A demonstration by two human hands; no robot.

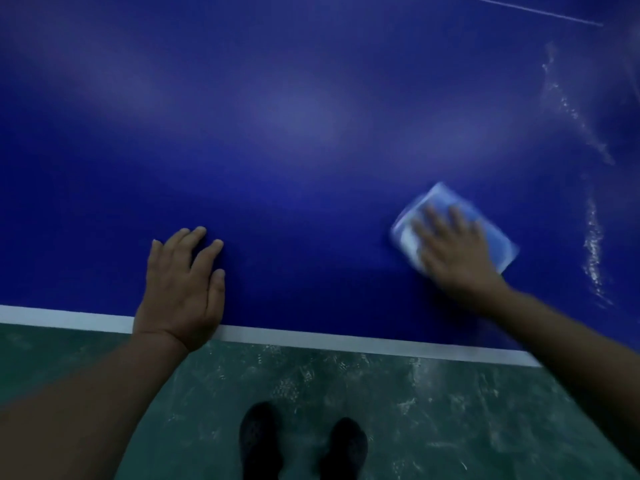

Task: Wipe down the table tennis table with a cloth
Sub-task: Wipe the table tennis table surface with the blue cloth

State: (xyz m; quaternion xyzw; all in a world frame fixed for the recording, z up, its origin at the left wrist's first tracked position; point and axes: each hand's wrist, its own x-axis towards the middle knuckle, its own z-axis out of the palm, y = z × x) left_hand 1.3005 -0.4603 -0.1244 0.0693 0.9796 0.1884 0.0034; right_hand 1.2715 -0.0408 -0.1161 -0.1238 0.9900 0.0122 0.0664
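Head view: my right hand [450, 249] and the folded blue cloth [453, 226] under it are blurred, so I cannot make out fine finger detail. Its fingers lie flat, pressing the cloth onto the blue table [277, 133] near the white edge line [311, 336]. My left hand [181, 285] rests open, palm down, at that edge. Wet streaks [594, 251] mark the far right.

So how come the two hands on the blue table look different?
The right hand presses a folded blue cloth onto the table; the left hand lies bare on the blue top. The right hand is blurred, the left hand is sharp. The left hand sits at the white edge line; the right hand is farther in. Both lie flat, fingers out.
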